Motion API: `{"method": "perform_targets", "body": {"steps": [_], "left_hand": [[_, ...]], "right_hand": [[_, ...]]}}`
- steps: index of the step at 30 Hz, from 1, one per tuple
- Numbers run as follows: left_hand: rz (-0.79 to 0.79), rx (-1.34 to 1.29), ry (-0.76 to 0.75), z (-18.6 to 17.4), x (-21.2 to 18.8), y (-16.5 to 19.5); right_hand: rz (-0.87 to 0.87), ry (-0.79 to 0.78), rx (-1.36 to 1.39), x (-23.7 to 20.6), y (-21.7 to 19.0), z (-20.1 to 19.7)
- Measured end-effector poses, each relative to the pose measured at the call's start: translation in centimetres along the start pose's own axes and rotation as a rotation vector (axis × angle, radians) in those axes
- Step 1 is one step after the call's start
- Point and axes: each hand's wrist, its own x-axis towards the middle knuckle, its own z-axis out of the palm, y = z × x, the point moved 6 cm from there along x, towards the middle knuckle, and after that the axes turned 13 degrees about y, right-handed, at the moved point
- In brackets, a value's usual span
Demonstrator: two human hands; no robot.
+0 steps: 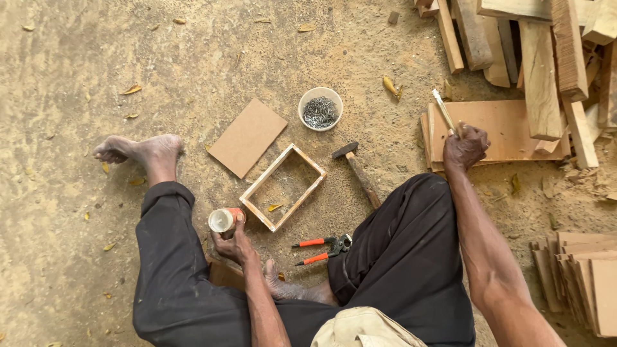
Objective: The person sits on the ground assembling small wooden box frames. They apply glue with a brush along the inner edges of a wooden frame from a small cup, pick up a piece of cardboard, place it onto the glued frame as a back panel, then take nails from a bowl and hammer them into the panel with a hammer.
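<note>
The left hand (232, 246) is gripping 1 small glue bottle (225, 219) — light, likely slippery, best held round its body. The right hand (464, 146) is pinching a thin, stiff stick (443, 110).

The ground (96, 51) was bare, sandy dirt, brown and a bit rough. Small dry yellow leaves (131, 90) lay here and there on it. At the top right there was a messy pile of wooden planks (540, 71), some long and some short, lying across each other. Under them sat a flat stack of wooden boards (501, 128). At the right edge, low down, there was another stack of thin wooden pieces (581, 276). Bits of wood chips (594, 180) lay on the dirt between the two piles. The light was soft and even, like daylight.
</note>
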Motion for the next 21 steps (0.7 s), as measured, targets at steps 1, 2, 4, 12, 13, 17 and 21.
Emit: {"method": "perform_targets", "body": {"steps": [1, 2, 4, 12, 13, 17, 21], "left_hand": [[0.062, -0.013, 0.004, 0.1, -0.3, 0.9], [0.16, 0.026, -0.013, 0.4, -0.8, 2.1], [0.353, 0.117, -0.05, 0.8, -2.5, 4.7], [0.378, -0.068, -0.612, 14.8, -17.5, 11.6], [0.57, -0.181, -0.658, 16.7, -20.3, 13.1], [0.383, -0.186, -0.901, 25.8, -28.3, 12.9], [0.42, -0.092, -1.036, 32.0, -32.3, 12.3]], "right_hand": [[0.043, -0.01, 0.027, 0.1, 0.4, 0.2], [-0.004, 0.0, 0.064, 0.2, 0.3, 0.2], [-0.094, 0.008, 0.133, 0.1, 0.0, 0.1], [0.506, -0.249, 0.64, -4.7, -1.5, 2.4], [0.451, -0.26, 0.631, -4.6, -1.9, 2.5], [0.577, -0.148, 0.556, -3.2, 0.7, 3.5], [0.413, -0.072, 0.623, -2.0, 1.9, 4.9]]}}
